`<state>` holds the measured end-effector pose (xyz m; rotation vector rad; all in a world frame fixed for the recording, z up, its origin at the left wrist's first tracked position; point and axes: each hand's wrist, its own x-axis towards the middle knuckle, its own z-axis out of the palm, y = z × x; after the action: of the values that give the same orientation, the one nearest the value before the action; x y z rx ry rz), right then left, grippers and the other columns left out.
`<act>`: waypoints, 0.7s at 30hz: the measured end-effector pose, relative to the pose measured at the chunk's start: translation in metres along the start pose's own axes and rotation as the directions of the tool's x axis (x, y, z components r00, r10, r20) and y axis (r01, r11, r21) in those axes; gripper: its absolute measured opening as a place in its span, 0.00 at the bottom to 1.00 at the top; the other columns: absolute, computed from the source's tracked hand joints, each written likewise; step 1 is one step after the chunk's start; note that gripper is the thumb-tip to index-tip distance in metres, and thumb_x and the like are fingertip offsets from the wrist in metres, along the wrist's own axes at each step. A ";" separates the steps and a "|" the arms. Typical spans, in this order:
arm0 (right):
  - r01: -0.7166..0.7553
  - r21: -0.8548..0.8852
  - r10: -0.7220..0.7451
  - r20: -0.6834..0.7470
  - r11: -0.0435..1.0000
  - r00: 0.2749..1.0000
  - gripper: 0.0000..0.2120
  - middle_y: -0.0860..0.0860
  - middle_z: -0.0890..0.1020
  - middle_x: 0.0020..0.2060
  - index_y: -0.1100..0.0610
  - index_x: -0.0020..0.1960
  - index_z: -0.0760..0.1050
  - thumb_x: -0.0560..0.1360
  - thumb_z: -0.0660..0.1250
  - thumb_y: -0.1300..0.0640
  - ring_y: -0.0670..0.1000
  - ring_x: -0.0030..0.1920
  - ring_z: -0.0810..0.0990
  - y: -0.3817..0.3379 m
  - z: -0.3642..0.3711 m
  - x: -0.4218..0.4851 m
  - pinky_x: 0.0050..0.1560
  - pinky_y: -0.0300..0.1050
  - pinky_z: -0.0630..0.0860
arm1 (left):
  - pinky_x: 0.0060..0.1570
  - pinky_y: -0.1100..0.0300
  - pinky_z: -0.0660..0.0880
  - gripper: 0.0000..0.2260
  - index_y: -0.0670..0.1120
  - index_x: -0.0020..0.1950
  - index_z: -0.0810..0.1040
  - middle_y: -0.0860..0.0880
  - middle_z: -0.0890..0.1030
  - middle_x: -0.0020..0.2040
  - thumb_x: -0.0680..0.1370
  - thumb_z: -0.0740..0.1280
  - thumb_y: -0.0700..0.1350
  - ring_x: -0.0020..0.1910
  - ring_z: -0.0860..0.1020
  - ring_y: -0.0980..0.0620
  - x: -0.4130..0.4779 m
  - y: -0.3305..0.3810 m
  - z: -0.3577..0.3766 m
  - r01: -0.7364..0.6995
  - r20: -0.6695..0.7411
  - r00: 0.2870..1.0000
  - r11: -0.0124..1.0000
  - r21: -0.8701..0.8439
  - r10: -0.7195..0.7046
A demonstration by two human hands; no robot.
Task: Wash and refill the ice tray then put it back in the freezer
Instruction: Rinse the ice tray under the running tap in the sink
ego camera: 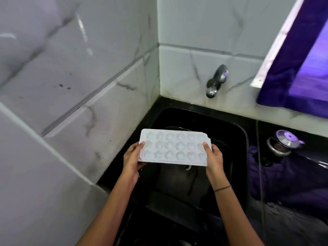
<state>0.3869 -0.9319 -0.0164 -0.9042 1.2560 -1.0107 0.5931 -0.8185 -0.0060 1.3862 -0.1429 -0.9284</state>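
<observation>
White, grey-veined wall tiles (pixel 71 86) meet in a corner above a black counter (pixel 276 176) with a black sink (pixel 238 122) set into it. A chrome tap (pixel 215 82) juts from the back wall, and a purple curtain (pixel 292 77) hangs at the right.

Both forearms reach forward over the sink. The white ice tray (pixel 174 148) is held above the basin, cavities up, showing star and rounded moulds in three rows. The left hand (pixel 132 159) grasps its left end, thumb on top and fingers beneath. The right hand (pixel 213 158) grasps the right end likewise, with a thin bracelet (pixel 222 188) on that wrist.
</observation>
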 end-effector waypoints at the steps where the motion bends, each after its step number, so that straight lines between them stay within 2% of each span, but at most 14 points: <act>1: 0.007 0.031 -0.006 -0.048 0.999 0.999 0.07 0.54 0.82 0.48 0.58 0.52 0.76 0.78 0.64 0.55 0.53 0.47 0.82 0.000 0.002 0.002 0.46 0.46 0.79 | 0.44 0.53 0.78 0.13 0.46 0.57 0.78 0.47 0.83 0.49 0.75 0.68 0.50 0.48 0.81 0.48 0.004 0.003 0.007 0.017 0.044 0.999 1.000 -0.023 -0.016; 3: 0.024 0.093 -0.013 -0.125 0.995 0.992 0.07 0.55 0.82 0.48 0.59 0.51 0.76 0.78 0.64 0.55 0.55 0.49 0.81 0.001 0.010 0.004 0.50 0.49 0.79 | 0.46 0.51 0.78 0.16 0.47 0.60 0.76 0.47 0.82 0.53 0.76 0.64 0.54 0.52 0.80 0.48 0.011 0.004 0.025 0.047 0.107 0.994 0.994 -0.099 -0.037; 6: 0.035 0.163 -0.004 -0.187 0.986 0.982 0.05 0.53 0.82 0.46 0.57 0.49 0.76 0.78 0.64 0.56 0.54 0.50 0.81 0.003 0.025 0.007 0.50 0.48 0.78 | 0.42 0.52 0.76 0.16 0.49 0.63 0.73 0.47 0.81 0.54 0.77 0.62 0.53 0.52 0.79 0.49 0.011 0.002 0.051 0.121 0.186 0.980 0.962 -0.244 -0.076; 10: 0.069 0.174 -0.028 -0.231 0.982 0.973 0.06 0.55 0.82 0.48 0.58 0.50 0.76 0.78 0.64 0.55 0.54 0.48 0.82 0.003 0.043 0.012 0.49 0.50 0.80 | 0.44 0.51 0.77 0.17 0.51 0.64 0.73 0.48 0.81 0.56 0.75 0.67 0.49 0.55 0.79 0.48 0.010 -0.006 0.085 0.197 0.323 0.938 0.963 -0.185 -0.130; 13: 0.073 0.153 -0.033 -0.250 0.986 0.968 0.10 0.54 0.82 0.47 0.60 0.54 0.75 0.78 0.65 0.54 0.53 0.48 0.82 0.001 0.048 0.019 0.45 0.45 0.80 | 0.48 0.49 0.78 0.19 0.50 0.63 0.73 0.47 0.81 0.56 0.73 0.70 0.43 0.55 0.79 0.47 0.019 -0.011 0.101 0.236 0.303 0.939 0.944 -0.230 -0.161; 15: 0.042 0.111 -0.015 -0.237 0.993 0.971 0.11 0.54 0.82 0.48 0.60 0.54 0.76 0.78 0.64 0.54 0.53 0.48 0.82 -0.001 0.046 0.026 0.44 0.43 0.79 | 0.46 0.49 0.79 0.20 0.49 0.63 0.74 0.47 0.82 0.55 0.72 0.72 0.40 0.54 0.80 0.47 0.027 -0.012 0.106 0.244 0.261 0.950 0.933 -0.266 -0.174; 17: -0.028 0.094 0.042 -0.154 0.995 0.987 0.13 0.55 0.83 0.50 0.59 0.54 0.76 0.78 0.63 0.50 0.54 0.50 0.82 -0.004 0.044 0.038 0.48 0.47 0.80 | 0.43 0.50 0.79 0.20 0.48 0.61 0.74 0.48 0.82 0.53 0.71 0.72 0.38 0.51 0.81 0.48 0.036 -0.010 0.110 0.250 0.231 0.955 0.928 -0.278 -0.188; 19: -0.115 0.065 0.119 -0.065 0.991 0.991 0.20 0.55 0.83 0.50 0.58 0.56 0.78 0.78 0.60 0.43 0.54 0.50 0.83 -0.010 0.042 0.057 0.53 0.52 0.80 | 0.43 0.50 0.79 0.20 0.48 0.61 0.74 0.49 0.82 0.51 0.71 0.72 0.38 0.49 0.80 0.50 0.044 -0.008 0.114 0.248 0.213 0.958 0.927 -0.280 -0.192; 21: -0.149 -0.038 0.147 -0.045 0.988 0.988 0.27 0.55 0.83 0.51 0.58 0.59 0.77 0.77 0.56 0.37 0.54 0.50 0.83 -0.022 0.043 0.078 0.54 0.53 0.79 | 0.43 0.50 0.79 0.21 0.48 0.62 0.73 0.49 0.81 0.51 0.71 0.72 0.38 0.49 0.80 0.50 0.052 -0.005 0.119 0.247 0.210 0.959 0.927 -0.282 -0.191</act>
<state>0.4295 -1.0131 -0.0150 -0.8119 1.3638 -0.8927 0.5544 -0.9426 -0.0047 1.0432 0.0231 -1.2095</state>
